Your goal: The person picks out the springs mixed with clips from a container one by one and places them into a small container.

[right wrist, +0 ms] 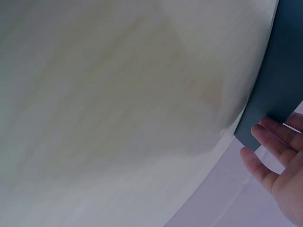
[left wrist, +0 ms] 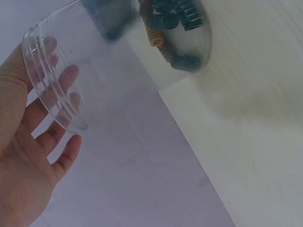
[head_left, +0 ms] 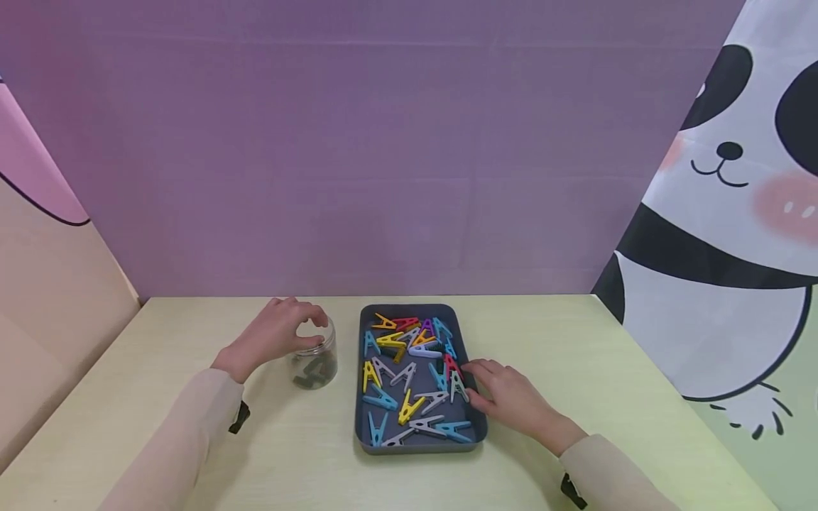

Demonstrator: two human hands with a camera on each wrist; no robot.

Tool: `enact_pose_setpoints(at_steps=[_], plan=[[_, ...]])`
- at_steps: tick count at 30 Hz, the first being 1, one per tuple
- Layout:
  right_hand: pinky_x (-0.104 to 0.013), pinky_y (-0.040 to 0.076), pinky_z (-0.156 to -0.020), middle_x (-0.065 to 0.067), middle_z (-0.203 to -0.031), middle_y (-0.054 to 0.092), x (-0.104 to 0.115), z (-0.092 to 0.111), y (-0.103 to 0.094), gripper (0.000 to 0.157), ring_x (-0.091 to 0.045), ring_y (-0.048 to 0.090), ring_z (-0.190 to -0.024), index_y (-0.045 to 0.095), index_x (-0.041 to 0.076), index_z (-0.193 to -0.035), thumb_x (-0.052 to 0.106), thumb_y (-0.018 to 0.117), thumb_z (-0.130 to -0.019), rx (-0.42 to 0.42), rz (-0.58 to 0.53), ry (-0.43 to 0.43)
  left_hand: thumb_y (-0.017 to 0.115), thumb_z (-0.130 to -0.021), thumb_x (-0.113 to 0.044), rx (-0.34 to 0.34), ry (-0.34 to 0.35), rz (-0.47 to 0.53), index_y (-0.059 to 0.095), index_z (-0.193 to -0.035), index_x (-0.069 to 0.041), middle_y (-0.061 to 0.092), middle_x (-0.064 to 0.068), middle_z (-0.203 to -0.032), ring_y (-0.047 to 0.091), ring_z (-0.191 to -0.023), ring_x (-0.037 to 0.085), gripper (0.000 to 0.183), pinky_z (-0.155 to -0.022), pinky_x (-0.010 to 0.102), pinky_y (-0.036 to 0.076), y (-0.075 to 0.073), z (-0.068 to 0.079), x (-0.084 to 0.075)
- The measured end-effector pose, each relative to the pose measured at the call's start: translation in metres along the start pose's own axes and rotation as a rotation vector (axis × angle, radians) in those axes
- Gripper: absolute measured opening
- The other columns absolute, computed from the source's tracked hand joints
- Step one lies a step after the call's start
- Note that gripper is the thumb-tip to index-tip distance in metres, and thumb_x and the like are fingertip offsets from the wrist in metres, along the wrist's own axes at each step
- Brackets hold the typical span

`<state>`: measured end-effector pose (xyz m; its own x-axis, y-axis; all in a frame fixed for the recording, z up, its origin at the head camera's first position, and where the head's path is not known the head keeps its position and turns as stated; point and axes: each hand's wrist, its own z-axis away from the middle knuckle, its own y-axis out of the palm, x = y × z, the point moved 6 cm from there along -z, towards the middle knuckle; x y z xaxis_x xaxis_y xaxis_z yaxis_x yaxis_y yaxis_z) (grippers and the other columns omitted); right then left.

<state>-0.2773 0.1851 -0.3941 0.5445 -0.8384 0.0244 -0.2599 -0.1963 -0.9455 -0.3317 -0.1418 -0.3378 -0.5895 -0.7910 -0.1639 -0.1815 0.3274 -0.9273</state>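
Note:
In the head view my left hand [head_left: 284, 330] grips a clear round jar [head_left: 329, 363] at its open rim, thumb and forefinger curved across the mouth. In the left wrist view, fingers show through the threaded neck. Dark green and orange coil springs [left wrist: 186, 62] lie at the jar's bottom, with a blurred dark shape [left wrist: 110, 21] nearby. My right hand [head_left: 511, 397] rests at the right rim of a dark grey-blue tray [head_left: 422, 448], fingers fairly straight. Several plastic clothespins [head_left: 411, 407] in yellow, blue, grey, red, orange and purple lie scattered inside it.
Jar and tray stand side by side on a pale wood-grain table [head_left: 575, 341]. A purple cloth backdrop [head_left: 383, 156] rises behind the far edge. A panda-printed panel [head_left: 735, 234] bounds the right side, and a pale panel [head_left: 51, 312] the left.

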Motion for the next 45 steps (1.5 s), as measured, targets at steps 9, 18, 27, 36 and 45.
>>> enact_pose_setpoints(at_steps=[9,18,27,36,45], plan=[[-0.040,0.050,-0.082,-0.008,-0.114,0.061,0.000,0.000,-0.001,0.038,-0.023,0.060,-0.101,0.059,0.007,-0.115,0.029,0.060,-0.084,0.017,0.002,0.015,0.072,-0.076,-0.029,-0.013,-0.002,0.007,0.066,-0.095,-0.020,0.065,-0.011,-0.089,0.053,-0.086,0.013,0.021,-0.086,0.044,0.037,-0.001,0.001,0.001],[-0.040,0.049,-0.084,-0.008,-0.115,0.061,0.000,0.001,0.000,0.038,-0.024,0.060,-0.102,0.058,0.007,-0.115,0.030,0.060,-0.084,0.035,-0.007,0.034,0.072,-0.077,-0.028,-0.060,-0.003,-0.002,0.066,-0.097,-0.018,0.066,-0.007,-0.093,0.056,-0.091,0.017,0.024,-0.089,0.045,0.038,-0.010,-0.002,-0.006],[-0.041,0.049,-0.083,-0.008,-0.115,0.061,-0.001,0.001,0.001,0.038,-0.023,0.060,-0.102,0.059,0.007,-0.115,0.029,0.061,-0.084,0.027,-0.006,0.033,0.070,-0.078,-0.029,-0.100,0.038,-0.032,0.065,-0.098,-0.021,0.066,-0.008,-0.095,0.057,-0.096,0.017,0.022,-0.092,0.043,0.038,-0.009,-0.010,-0.023],[-0.039,0.050,-0.081,-0.007,-0.114,0.062,-0.001,0.001,0.000,0.038,-0.022,0.061,-0.100,0.059,0.008,-0.114,0.030,0.060,-0.084,-0.004,0.009,-0.001,0.070,-0.079,-0.031,-0.032,0.025,-0.038,0.066,-0.100,-0.022,0.066,-0.008,-0.099,0.056,-0.096,0.015,0.024,-0.093,0.042,0.039,0.004,-0.020,-0.042],[-0.038,0.050,-0.080,-0.007,-0.113,0.062,-0.001,0.000,0.001,0.036,-0.022,0.061,-0.098,0.059,0.008,-0.113,0.029,0.061,-0.084,-0.012,0.010,-0.011,0.068,-0.080,-0.035,0.050,0.025,-0.040,0.066,-0.105,-0.023,0.065,-0.008,-0.104,0.054,-0.099,0.014,0.028,-0.093,0.038,0.040,0.021,-0.027,-0.057]])
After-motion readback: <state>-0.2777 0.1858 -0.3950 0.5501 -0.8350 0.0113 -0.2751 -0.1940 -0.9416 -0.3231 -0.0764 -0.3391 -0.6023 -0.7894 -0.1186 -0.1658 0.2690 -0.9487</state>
